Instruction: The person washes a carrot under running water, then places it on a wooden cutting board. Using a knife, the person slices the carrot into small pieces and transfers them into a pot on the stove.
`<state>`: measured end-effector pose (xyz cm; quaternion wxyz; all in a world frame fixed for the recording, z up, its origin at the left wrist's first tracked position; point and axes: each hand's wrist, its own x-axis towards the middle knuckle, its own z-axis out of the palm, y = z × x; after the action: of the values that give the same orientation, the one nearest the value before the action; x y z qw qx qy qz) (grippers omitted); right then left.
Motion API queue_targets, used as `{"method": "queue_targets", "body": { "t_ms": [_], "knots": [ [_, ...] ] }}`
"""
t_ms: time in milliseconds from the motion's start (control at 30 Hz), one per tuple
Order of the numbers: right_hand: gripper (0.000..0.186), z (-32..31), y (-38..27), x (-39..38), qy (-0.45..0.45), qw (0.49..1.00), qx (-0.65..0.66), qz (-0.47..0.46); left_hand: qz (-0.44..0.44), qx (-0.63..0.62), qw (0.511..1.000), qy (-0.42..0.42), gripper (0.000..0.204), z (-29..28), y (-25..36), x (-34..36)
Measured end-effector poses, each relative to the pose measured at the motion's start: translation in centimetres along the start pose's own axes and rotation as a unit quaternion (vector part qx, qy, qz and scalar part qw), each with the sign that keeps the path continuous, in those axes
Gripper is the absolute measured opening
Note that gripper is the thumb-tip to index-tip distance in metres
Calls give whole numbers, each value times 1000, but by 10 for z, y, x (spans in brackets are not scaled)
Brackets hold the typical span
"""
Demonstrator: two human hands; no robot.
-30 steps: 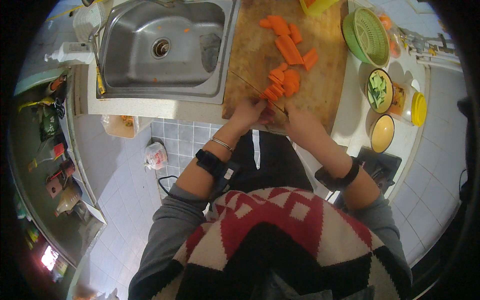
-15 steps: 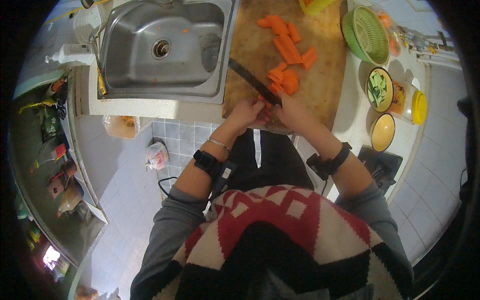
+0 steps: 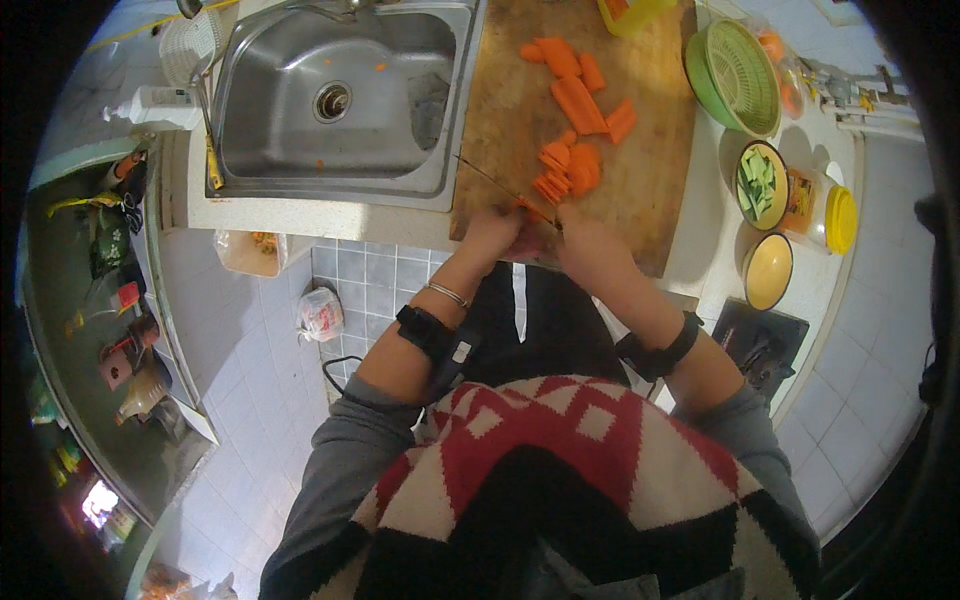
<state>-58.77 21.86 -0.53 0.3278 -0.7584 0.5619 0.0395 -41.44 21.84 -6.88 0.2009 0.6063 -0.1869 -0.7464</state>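
On the wooden cutting board (image 3: 640, 180), my right hand (image 3: 592, 240) grips a kitchen knife (image 3: 497, 183). The blade points toward the sink and shows as a thin line, edge-on. My left hand (image 3: 495, 235) is closed at the near edge of the board, its curled fingers against a carrot piece (image 3: 533, 208) beside the blade. Most of that piece is hidden by fingers and knife. Just beyond the knife lie carrot slices (image 3: 572, 168) in a loose cluster. Farther up the board are thick carrot chunks (image 3: 578, 105).
Left of the board is a steel sink (image 3: 457, 120) with orange scraps inside. To the right stand a green colander (image 3: 740, 75), a bowl of cut green vegetable (image 3: 760, 185), a yellow bowl (image 3: 766, 272) and a yellow-lidded jar (image 3: 838, 218). A yellow container (image 3: 640, 14) sits at the board's far end.
The knife has turned from showing its broad dark side to edge-on. Carrot slices that the blade partly covered now show beyond it. Both hands have shifted slightly toward me.
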Motion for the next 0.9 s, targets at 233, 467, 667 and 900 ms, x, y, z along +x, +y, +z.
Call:
{"method": "queue_targets", "body": {
  "t_ms": [233,467,667,900],
  "knots": [
    [25,5,0,1,5,1000,-9,-16,-2,20,1000,5,31,5,5,-6],
    [20,-1,-6,-1,-14,999,-40,-17,-6,33,999,-18,29,2,6,-7],
    [22,2,-6,2,-36,997,-62,-11,17,-17,1000,-14,32,3,2,-5],
    [27,12,3,12,-23,999,-28,-2,-12,-1,1000,-25,30,4,7,-8]
  ]
}}
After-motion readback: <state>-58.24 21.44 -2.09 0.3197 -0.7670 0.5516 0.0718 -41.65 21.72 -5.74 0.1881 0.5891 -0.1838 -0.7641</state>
